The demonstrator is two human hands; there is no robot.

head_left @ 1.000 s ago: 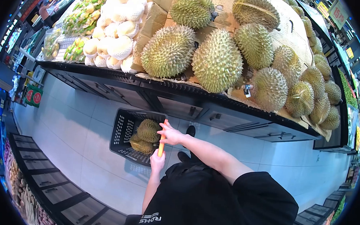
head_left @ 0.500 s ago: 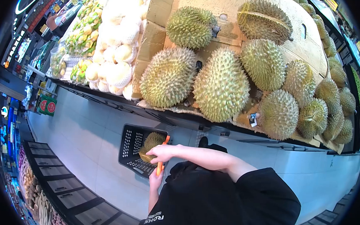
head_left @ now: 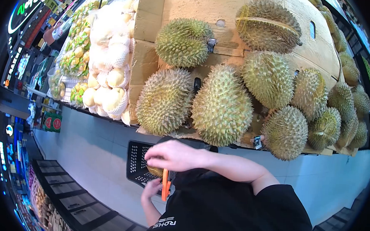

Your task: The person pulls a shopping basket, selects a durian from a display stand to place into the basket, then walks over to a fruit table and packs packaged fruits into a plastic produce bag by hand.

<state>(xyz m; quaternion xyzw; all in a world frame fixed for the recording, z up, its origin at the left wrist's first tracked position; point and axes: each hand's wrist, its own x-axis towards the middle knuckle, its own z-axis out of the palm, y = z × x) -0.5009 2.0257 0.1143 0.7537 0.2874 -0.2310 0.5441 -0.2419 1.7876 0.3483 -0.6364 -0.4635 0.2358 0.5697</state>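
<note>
Fingers of your right hand [head_left: 173, 155] were part-curled over the black basket [head_left: 131, 159], a gap showing between thumb and the rest; couldn't tell if they touched or had hold of anything. Your left hand [head_left: 151, 188] had its fingers loosely bent, just beside the basket's orange handle [head_left: 165, 184]; blurred there, so grip on it couldn't be told.

The durian [head_left: 155, 171] sat inside the basket, mostly hidden under your right hand, only a spiny lower part showing. Basket was low, in front of you, below the worktop [head_left: 194, 9] lined with cardboard. More durians up there: a big pale one [head_left: 222, 107] near the front edge, a rounder one [head_left: 165, 101] left of it, net-wrapped fruit [head_left: 112, 63] further left.

Step, as judged: handling at the basket, right hand at its contents, left by the handle. Next move seemed to call for careful finger placement among the spines, with the handle kept clear of your right wrist.
</note>
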